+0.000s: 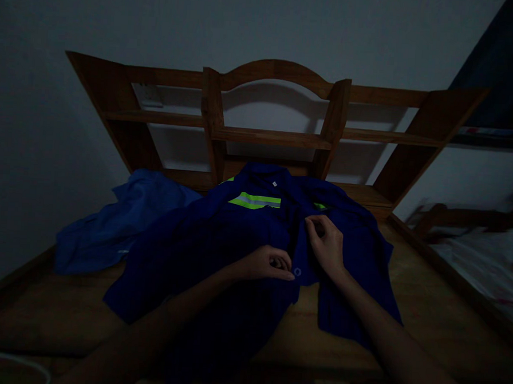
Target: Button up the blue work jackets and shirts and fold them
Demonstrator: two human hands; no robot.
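A dark blue work jacket (202, 246) with yellow-green and grey reflective strips (256, 201) lies spread on a wooden desk (305, 320). Its collar points to the back, and the front is unfastened. My right hand (327, 244) pinches the right front panel's edge between thumb and fingertips. Lower and to the left, my left hand (270, 264) has curled fingers and its thumb on the cloth near the front edge, beside a small pale ring-shaped mark (297, 272). The dim light hides the exact contact of the left fingertips.
Lighter blue cloth (130, 225) lies crumpled at the left of the desk. A wooden shelf unit (272, 138) stands along the back, against the wall. Beyond the desk's right edge is whitish sheeting (489, 267). A pale cable (15, 358) curves at bottom left.
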